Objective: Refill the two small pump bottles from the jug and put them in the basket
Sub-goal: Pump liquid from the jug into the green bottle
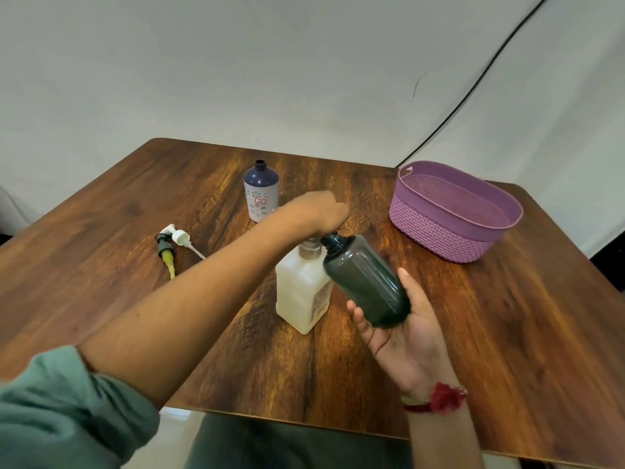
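Note:
A white jug [299, 292] of cream liquid stands in the middle of the table. My left hand [319, 208] is closed over the pump on top of the jug. My right hand [402, 330] holds a dark green bottle [365, 279] tilted, its open neck right beside the jug's pump. A second bottle [261, 192], dark blue on top with a flowered white label, stands uncapped farther back. Two removed pump heads [172, 243], one white and one black with a yellow tube, lie on the table to the left. The purple basket [453, 231] sits at the right, with nothing in it.
The wooden table [507, 333] fills the view, its front edge close to my body. A black cable [473, 86] runs down the white backdrop behind the basket. A red thread band [439, 399] is on my right wrist.

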